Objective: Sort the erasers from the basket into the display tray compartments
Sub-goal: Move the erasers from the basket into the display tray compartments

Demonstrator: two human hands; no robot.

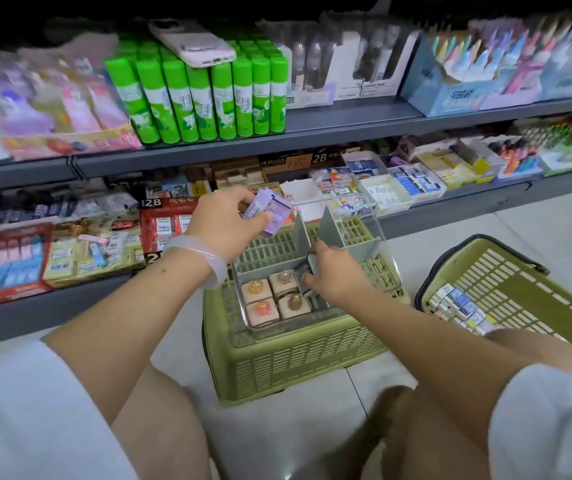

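- Gripping a small bundle of purple-wrapped rectangular erasers (268, 211), the left hand (224, 225) hangs above the far left corner of the clear plastic display tray (374, 233), its fingers and thumb curled round the packets
- A pale translucent bangle (196, 259) sits on the left wrist
- The right hand (336, 273) reaches down into the tray's near right compartment, fingers bent round a small light-coloured packet (311, 264); what that packet is cannot be made out
- Grey upright dividers (331, 225) split the tray into compartments; the near left one holds four pinkish square erasers with round coloured tops (276, 296), packed two by two and touching each other
- The tray rests on top of an upturned olive-green slatted plastic basket (298, 362) standing on the pale tiled floor (277, 427)
- A second olive-green slatted basket (527, 289) lies tilted on the floor to the right, well apart from the tray, with a cluster of small blue-and-white boxed erasers (457, 306) lying against its lower side
- Behind, grey metal shelves (347, 129) carry stationery: a row of upright green glue sticks (201, 98) with a pink-cased phone (191, 41) lying across their caps, and boxes of wrapped erasers on the lower shelf
- White sleeves (28, 410) cover both upper arms
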